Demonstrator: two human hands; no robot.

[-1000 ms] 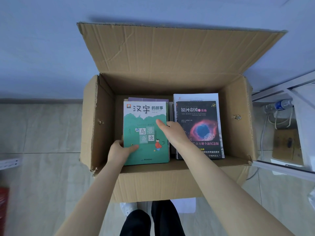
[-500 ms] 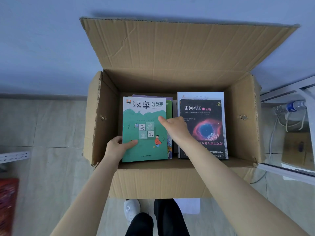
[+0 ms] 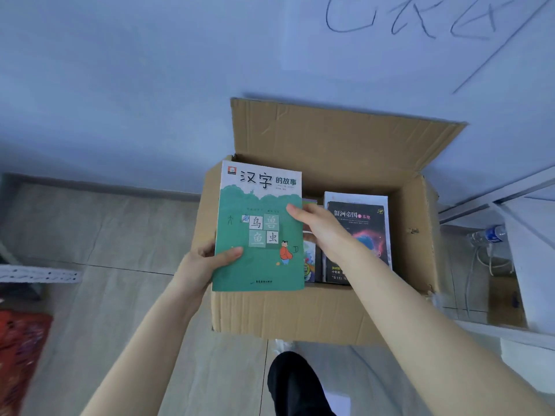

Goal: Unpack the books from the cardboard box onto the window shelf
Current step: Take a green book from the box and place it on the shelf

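Observation:
An open cardboard box (image 3: 300,313) stands on the floor against a blue wall. A green book (image 3: 261,259) with Chinese characters is lifted above the box's left side, held flat by both hands. My left hand (image 3: 207,259) grips its lower left edge, thumb on the cover. My right hand (image 3: 318,226) holds its right edge. Inside the box, a black book with a nebula cover (image 3: 360,232) lies on the right pile, and a colourful book (image 3: 309,256) shows on the left pile under the green one.
The box's back flap (image 3: 339,139) stands up against the wall. A white frame with a water bottle (image 3: 489,234) and cables is at the right. A red item (image 3: 21,346) and a white power strip (image 3: 39,276) lie at the left on the tiled floor. My dark trouser leg (image 3: 294,385) is below.
The green book has risen out of the box and shifted left, carried by both hands. The camera has swung up and left, so the box now sits further right.

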